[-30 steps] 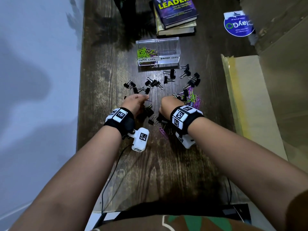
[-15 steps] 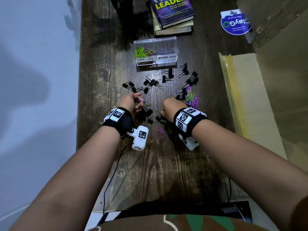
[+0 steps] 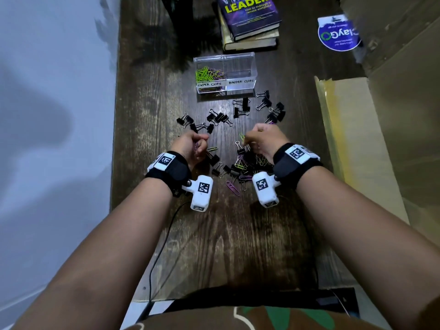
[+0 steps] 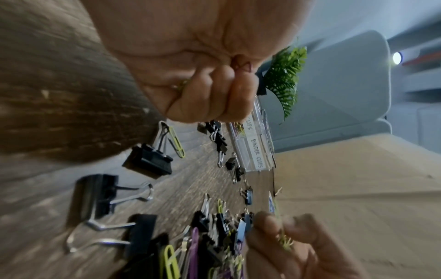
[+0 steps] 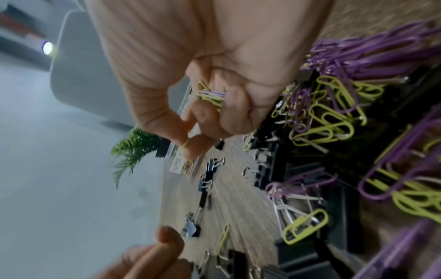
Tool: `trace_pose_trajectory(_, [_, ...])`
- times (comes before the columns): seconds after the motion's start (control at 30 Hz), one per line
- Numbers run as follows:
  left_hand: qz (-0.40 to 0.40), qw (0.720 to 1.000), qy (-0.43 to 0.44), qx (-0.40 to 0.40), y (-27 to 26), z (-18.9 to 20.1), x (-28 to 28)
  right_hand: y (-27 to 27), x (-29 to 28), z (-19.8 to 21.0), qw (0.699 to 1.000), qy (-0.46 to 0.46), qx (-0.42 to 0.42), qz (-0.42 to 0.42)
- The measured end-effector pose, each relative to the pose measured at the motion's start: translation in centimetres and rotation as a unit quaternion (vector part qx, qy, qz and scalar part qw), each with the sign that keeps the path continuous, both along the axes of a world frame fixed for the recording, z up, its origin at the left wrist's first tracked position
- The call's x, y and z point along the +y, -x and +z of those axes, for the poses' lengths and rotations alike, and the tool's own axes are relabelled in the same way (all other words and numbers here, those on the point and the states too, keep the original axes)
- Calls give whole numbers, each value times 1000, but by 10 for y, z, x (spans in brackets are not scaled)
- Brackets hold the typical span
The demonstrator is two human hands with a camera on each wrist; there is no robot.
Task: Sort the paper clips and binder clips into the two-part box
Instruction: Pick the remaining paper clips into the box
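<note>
The clear two-part box [image 3: 254, 67] stands at mid-table; its left part, labelled PAPER CLIPS, holds green and purple paper clips [image 3: 208, 73], and the BINDER CLIPS part [image 3: 240, 67] looks bare. Black binder clips [image 3: 217, 117] lie scattered in front of it. My left hand [image 3: 189, 144] is curled in a fist, with a bit of paper clip [image 4: 182, 84] showing inside. My right hand [image 3: 262, 138] grips a bunch of green and purple paper clips [image 5: 211, 96] and pinches another between thumb and forefinger. A mixed pile of clips [image 3: 245, 163] lies between and under my wrists.
Stacked books [image 3: 250, 22] lie behind the box, with a dark plant [image 3: 190, 32] to their left. A round blue sticker [image 3: 338, 34] and cardboard sheets [image 3: 357, 139] fill the right side. A wall runs along the table's left edge. A cable [image 3: 162, 253] trails off the near edge.
My right hand has lifted and moved right over the coloured paper-clip pile, the wrist rolling outward. My left hand has stayed in about the same place, still curled.
</note>
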State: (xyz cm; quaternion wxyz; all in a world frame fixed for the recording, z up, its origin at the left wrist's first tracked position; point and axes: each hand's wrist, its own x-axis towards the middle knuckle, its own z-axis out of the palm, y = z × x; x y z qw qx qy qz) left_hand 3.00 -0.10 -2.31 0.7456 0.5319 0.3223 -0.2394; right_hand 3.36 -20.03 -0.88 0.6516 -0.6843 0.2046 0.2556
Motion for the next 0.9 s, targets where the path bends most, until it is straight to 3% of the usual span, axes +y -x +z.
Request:
trace_pose_trajectory(0.1, [-15, 999, -46, 0, 2, -2, -5, 1, -9, 1, 998, -60, 5, -34])
trace_pose_trajectory(0.27, [6, 1000, -25, -1, 0, -4, -10, 7, -12, -5, 997, -69, 42, 11])
trace_pose_trajectory(0.37, [-15, 1000, -3, 0, -1, 1, -11, 11, -4, -10, 996, 34, 28, 76])
trace_pose_trajectory(0.43, [-45, 999, 2, 3, 0, 4, -14, 17, 0, -13, 958, 190, -46, 210])
trace_pose_trajectory(0.53, [-73, 996, -40, 10, 0, 6, -18, 25, 4, -17, 863, 327, -126, 365])
trace_pose_trajectory(0.6, [-90, 991, -95, 1, 0, 5, -20, 26, 6, -21, 829, 354, -154, 404])
trace_pose_trajectory(0.73, [-156, 963, -217, -32, -2, 4, -19, 26, 10, -24, 795, 389, -169, 433])
trace_pose_trajectory(0.8, [-183, 940, -282, -57, -3, 2, -17, 25, 11, -23, 813, 370, -169, 416])
trace_pose_trajectory(0.9, [-175, 929, -320, -59, -4, -3, -9, 19, 5, -19, 896, 296, -138, 301])
